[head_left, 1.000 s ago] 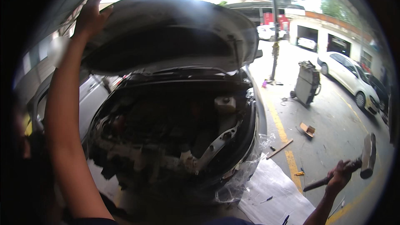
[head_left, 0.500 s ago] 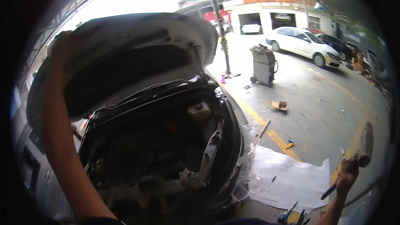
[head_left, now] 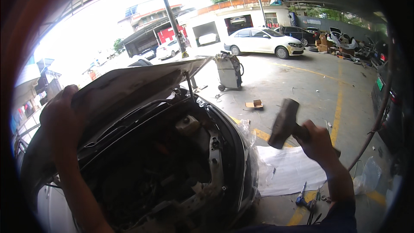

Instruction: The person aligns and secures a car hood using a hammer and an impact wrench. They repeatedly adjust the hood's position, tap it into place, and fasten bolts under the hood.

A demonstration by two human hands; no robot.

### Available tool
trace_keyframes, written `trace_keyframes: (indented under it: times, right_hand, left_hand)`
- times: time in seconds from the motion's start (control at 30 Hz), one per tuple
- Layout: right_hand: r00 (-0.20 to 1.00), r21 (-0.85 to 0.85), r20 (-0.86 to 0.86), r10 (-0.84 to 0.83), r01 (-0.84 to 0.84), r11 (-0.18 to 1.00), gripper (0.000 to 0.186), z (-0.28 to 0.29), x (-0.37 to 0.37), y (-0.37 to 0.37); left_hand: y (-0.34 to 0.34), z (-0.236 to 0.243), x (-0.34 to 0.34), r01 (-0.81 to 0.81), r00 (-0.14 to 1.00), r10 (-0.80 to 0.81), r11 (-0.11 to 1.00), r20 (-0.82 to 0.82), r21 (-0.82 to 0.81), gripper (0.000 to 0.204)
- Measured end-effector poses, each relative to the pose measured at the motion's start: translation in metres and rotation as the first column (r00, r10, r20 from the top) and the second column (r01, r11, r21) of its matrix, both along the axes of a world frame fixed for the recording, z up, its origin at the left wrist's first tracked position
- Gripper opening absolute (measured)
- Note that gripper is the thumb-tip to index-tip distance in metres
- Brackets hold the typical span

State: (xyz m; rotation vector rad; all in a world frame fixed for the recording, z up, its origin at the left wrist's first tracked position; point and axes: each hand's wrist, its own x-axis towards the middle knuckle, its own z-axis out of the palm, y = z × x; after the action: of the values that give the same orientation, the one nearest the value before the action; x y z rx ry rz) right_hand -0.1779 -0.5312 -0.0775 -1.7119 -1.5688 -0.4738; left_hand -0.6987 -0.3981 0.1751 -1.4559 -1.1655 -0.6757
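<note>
My left hand (head_left: 63, 108) grips the edge of a raised car hood (head_left: 125, 75) at the left, its fingertips at the upper rim. My right hand (head_left: 315, 140) is closed round the handle of a heavy metal hammer (head_left: 283, 121), raised at right of the car with the head tilted. Below the hood lies the dark engine bay (head_left: 146, 168), with a translucent reservoir (head_left: 186, 124) and a bare metal front rail (head_left: 214, 151). A thin strut (head_left: 189, 86) stands under the hood's far side.
A wheeled machine (head_left: 229, 72) stands behind, near a post and white car (head_left: 263, 42). Clear plastic, a white sheet (head_left: 289, 168), tools (head_left: 306, 200) and a cardboard box (head_left: 254, 104) lie on the floor. A dark car (head_left: 384, 99) and hose (head_left: 378, 121) are at the right.
The view has swung rightward and tilted. My left hand and the hood edge have come down. My right hand has lifted the hammer inward, toward the car.
</note>
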Motion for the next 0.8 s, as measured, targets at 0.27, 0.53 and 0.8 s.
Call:
trace_keyframes:
  times: [0.27,0.53,0.8]
  right_hand:
    - [0.819,-0.008,0.573,-0.022,0.032,0.999,0.005,0.119,-0.028,0.085]
    - [0.784,-0.128,0.620,-0.031,0.140,0.982,0.016,0.196,-0.096,0.148]
    - [0.839,-0.071,0.537,-0.088,0.149,0.986,0.016,0.221,-0.115,0.168]
  left_hand:
    - [-0.006,0.063,-0.049,-0.055,0.974,0.085,0.988,-0.211,0.143,0.026]
    - [-0.008,0.074,-0.031,-0.151,0.963,0.196,0.961,-0.184,0.232,0.027]
    - [0.014,0.089,-0.010,-0.125,0.972,0.180,0.939,-0.149,0.320,0.027]
